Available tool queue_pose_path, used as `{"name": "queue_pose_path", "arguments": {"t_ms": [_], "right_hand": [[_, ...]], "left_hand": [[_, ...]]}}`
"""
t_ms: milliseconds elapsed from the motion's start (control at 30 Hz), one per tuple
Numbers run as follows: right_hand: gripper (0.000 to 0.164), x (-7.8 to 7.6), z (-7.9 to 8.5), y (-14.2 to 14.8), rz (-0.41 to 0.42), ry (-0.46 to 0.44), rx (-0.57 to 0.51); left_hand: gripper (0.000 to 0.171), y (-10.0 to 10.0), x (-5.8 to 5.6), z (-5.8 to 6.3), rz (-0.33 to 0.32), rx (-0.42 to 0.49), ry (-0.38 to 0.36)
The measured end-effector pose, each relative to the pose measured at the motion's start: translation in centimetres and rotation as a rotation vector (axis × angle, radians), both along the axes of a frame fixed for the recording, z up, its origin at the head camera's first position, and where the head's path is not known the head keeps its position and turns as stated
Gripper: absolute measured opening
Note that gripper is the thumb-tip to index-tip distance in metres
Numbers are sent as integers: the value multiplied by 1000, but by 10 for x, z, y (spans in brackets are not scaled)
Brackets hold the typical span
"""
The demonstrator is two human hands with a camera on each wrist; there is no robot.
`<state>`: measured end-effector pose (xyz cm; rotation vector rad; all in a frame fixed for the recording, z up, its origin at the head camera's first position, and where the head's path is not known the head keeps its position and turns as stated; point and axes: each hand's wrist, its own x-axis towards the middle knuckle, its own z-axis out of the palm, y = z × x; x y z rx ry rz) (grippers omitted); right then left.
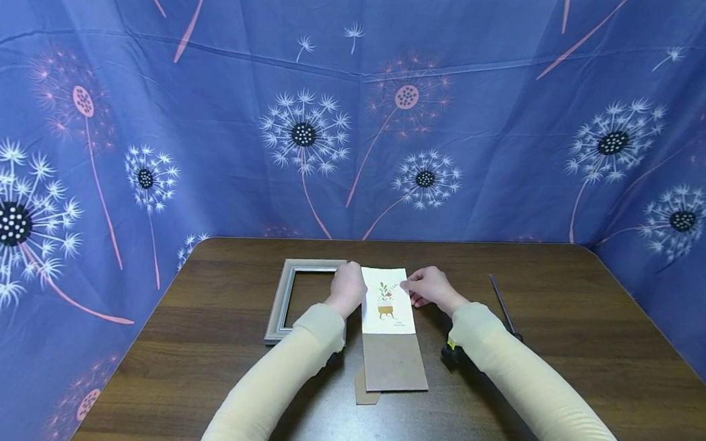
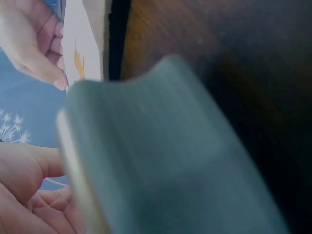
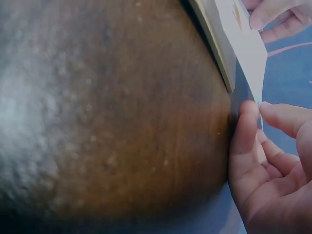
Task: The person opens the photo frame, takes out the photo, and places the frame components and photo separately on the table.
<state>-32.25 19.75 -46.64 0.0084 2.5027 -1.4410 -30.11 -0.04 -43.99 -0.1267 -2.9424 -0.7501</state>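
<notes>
A white print (image 1: 387, 303) with a potted-plant picture lies over the upper part of a brown backing board (image 1: 394, 363). My left hand (image 1: 349, 289) holds the print near its top left corner; in the right wrist view its fingers (image 3: 265, 19) are at the paper's edge. My right hand (image 1: 432, 289) pinches the right edge, with thumb and forefinger meeting on the paper (image 3: 251, 53) in the right wrist view. A silver-grey picture frame (image 1: 280, 304), bare in its opening, lies left of the board, partly behind my left hand and sleeve. It looms large and blurred in the left wrist view.
A brown flap (image 1: 367, 395) sticks out under the board's near left corner. Right of my right hand, a thin dark rod (image 1: 502, 300) lies on the wooden table (image 1: 588, 343), partly hidden by the sleeve. A blue dandelion-patterned cloth (image 1: 486, 121) hangs behind the table.
</notes>
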Motion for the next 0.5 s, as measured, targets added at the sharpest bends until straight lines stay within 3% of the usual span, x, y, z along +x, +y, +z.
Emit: {"name": "queue_pose_path", "arguments": {"t_ms": [300,500], "right_hand": [[23,0,2,-3,8,49,121],[21,3,6,-6,4,49,153]], "left_hand": [[12,8,-3,-6,21,-231,83],[15,8,-3,-6,-1,-245,122]]}}
